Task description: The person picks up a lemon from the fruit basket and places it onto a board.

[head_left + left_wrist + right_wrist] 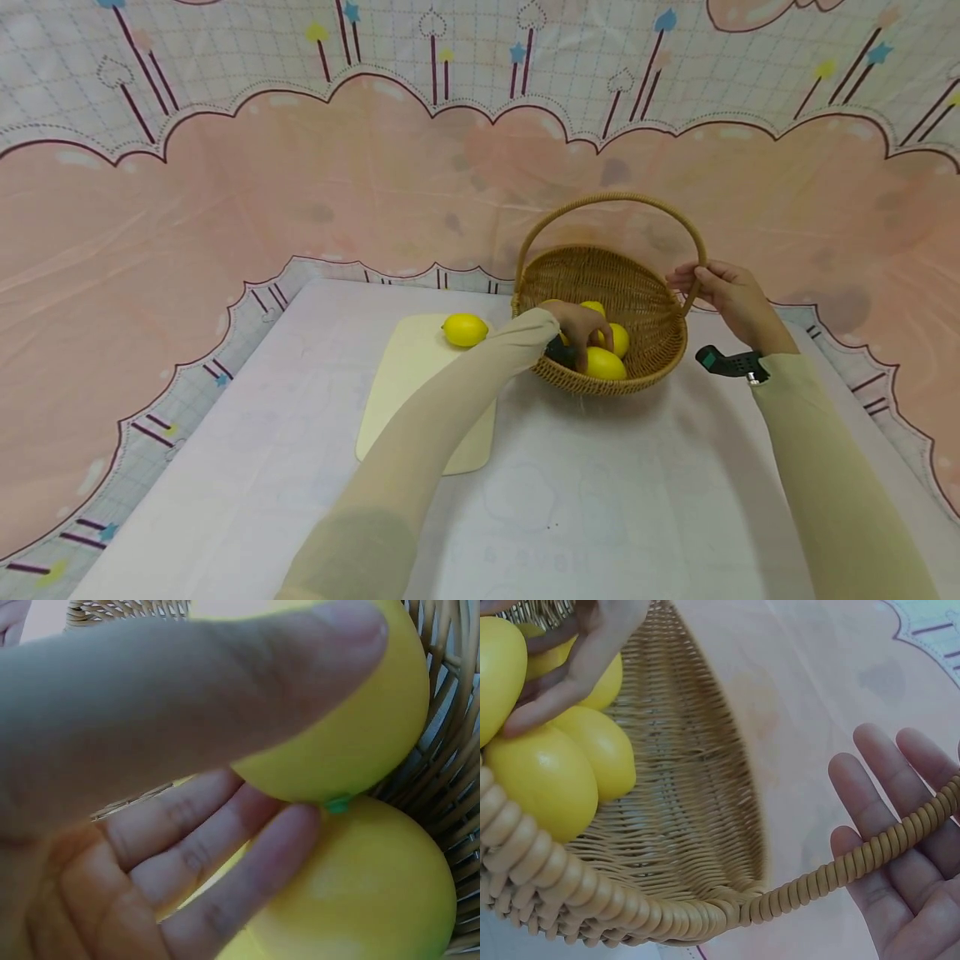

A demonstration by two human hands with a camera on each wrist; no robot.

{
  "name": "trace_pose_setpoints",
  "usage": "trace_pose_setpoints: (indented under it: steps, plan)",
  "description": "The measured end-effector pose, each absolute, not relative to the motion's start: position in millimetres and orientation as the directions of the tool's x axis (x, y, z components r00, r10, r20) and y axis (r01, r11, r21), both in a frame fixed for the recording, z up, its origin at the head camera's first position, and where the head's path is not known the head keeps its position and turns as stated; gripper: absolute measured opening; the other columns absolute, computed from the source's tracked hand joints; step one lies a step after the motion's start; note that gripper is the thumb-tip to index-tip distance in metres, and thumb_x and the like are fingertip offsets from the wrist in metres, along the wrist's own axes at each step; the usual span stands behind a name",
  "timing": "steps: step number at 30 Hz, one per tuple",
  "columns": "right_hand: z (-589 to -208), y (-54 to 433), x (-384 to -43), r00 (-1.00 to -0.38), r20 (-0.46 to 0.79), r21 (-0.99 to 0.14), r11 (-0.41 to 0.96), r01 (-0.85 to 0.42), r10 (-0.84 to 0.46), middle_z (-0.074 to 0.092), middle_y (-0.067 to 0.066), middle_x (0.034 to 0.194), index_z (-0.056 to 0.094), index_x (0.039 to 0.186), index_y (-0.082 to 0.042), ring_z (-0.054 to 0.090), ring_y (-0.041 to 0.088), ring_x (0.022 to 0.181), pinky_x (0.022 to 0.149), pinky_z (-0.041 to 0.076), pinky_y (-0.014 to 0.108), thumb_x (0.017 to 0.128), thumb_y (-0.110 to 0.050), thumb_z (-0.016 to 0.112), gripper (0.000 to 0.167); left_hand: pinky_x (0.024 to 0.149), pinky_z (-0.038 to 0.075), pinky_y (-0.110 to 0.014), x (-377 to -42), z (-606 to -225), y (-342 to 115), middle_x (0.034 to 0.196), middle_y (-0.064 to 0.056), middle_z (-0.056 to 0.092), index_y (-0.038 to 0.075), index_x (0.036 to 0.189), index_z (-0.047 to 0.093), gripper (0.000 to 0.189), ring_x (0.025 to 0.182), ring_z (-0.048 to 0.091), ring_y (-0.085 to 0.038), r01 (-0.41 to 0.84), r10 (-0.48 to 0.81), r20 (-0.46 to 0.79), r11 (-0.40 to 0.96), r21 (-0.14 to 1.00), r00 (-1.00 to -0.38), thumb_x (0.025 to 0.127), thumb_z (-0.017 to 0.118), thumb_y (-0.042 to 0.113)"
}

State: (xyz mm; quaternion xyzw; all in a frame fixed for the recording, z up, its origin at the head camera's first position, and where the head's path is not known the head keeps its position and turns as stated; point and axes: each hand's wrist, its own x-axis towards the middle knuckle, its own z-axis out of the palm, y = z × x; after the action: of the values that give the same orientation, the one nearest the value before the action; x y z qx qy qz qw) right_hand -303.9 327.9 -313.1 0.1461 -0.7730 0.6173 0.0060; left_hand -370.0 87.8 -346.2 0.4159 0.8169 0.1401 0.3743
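Inside a wicker basket (592,271), my left hand (583,327) grips a lemon (379,727), the thumb across its top and the fingers beneath. A second lemon (367,892) lies right against it. More lemons (544,780) fill the basket's near-left part, some partly hidden by the hand. My right hand (735,304) is at the right foot of the basket's arched handle (855,862). The handle lies across its nearly straight fingers (874,806). One lemon (465,330) sits apart at the top right of a cream cutting board (405,383).
A white table (247,417) carries the board and basket. The left forearm passes over the board's right part. Behind hangs a pink patterned cloth (375,192). Black devices (735,364) are strapped at both wrists.
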Motion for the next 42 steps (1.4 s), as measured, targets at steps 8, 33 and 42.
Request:
trace_pose_setpoints:
  steps: [8, 33, 42]
  plan:
    - [-313.4, 328.2, -304.7, -0.957, 0.193, -0.952, 0.196, -0.236, -0.216, 0.070, -0.011, 0.101, 0.056, 0.119, 0.005, 0.065, 0.002, 0.097, 0.085, 0.049, 0.011, 0.099, -0.025, 0.045, 0.038, 0.086, 0.052, -0.023, -366.0, -347.4, 88.6, 0.135, -0.014, 0.055, 0.011, 0.129, 0.051, 0.053, 0.117, 0.057, -0.020, 0.541, 0.773, -0.514, 0.630, 0.557, -0.371, 0.081, 0.071, 0.005]
    - [-313.3, 329.4, -304.1, -0.950, 0.205, -0.955, 0.164, -0.246, -0.235, 0.070, -0.010, 0.101, 0.051, 0.121, 0.010, 0.065, 0.004, 0.098, 0.085, 0.049, 0.011, 0.100, -0.023, 0.044, 0.040, 0.094, 0.047, -0.019, -366.2, -347.6, 91.9, 0.132, -0.006, 0.056, 0.010, 0.129, 0.056, 0.056, 0.120, 0.051, -0.016, 0.637, 0.840, -0.392, 0.541, 0.549, -0.375, 0.076, 0.077, 0.012]
    - [-314.9, 330.5, -304.0, -0.945, 0.213, -0.951, 0.168, -0.259, -0.250, 0.069, -0.010, 0.104, 0.063, 0.113, -0.008, 0.064, 0.005, 0.099, 0.086, 0.048, 0.011, 0.100, -0.022, 0.043, 0.028, 0.087, 0.049, -0.017, -367.3, -350.6, 93.3, 0.129, -0.005, 0.059, 0.011, 0.129, 0.058, 0.056, 0.115, 0.056, -0.015, 0.651, 0.840, -0.397, 0.540, 0.533, -0.371, 0.077, 0.078, 0.014]
